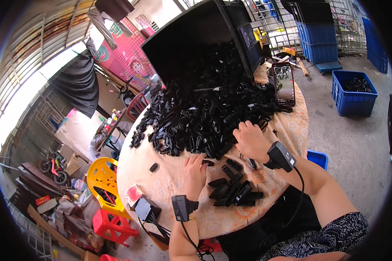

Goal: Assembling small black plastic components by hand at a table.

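Observation:
A large heap of small black plastic parts (191, 117) spreads over the round table. At its near edge, my left hand (195, 172) rests on the cloth with its fingers bent around a small black plastic part (208, 163). My right hand (250, 140) is at the right side of the heap, fingers curled down and closed; what they hold is hidden. Between my hands and my body lies a smaller pile of longer black parts (235, 191). One loose black part (153, 167) sits apart on the left.
A big black bin (196, 39) lies tipped at the far side, its mouth toward the heap. A phone (284, 85) stands upright at right. A wired box (147, 209) is at the table's left edge. Blue crates (355, 102), a yellow chair (101, 180) and red stool (113, 226) stand around.

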Tool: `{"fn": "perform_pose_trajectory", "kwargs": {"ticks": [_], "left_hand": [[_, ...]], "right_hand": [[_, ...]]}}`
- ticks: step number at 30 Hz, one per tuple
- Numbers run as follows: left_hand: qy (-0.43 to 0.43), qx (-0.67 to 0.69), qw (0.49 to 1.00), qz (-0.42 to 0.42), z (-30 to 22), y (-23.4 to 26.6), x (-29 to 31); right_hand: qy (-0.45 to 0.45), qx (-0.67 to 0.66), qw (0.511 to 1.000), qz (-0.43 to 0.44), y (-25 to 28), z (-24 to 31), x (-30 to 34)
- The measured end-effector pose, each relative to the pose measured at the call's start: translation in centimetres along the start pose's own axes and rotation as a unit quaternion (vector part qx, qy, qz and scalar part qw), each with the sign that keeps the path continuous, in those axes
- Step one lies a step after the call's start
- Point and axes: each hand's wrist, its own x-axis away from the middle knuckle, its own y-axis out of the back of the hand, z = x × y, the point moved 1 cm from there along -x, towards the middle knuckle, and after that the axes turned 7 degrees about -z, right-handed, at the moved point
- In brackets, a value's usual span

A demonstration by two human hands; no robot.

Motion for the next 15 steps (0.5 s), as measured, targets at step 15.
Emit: {"fn": "perform_pose_trajectory", "kwargs": {"ticks": [15], "left_hand": [[0.198,0.122,0.973,-0.004,-1.2,-0.6,0.3]], "right_hand": [[0.0,-0.043,0.999,0.011,-0.7,0.0,-0.1]]}}
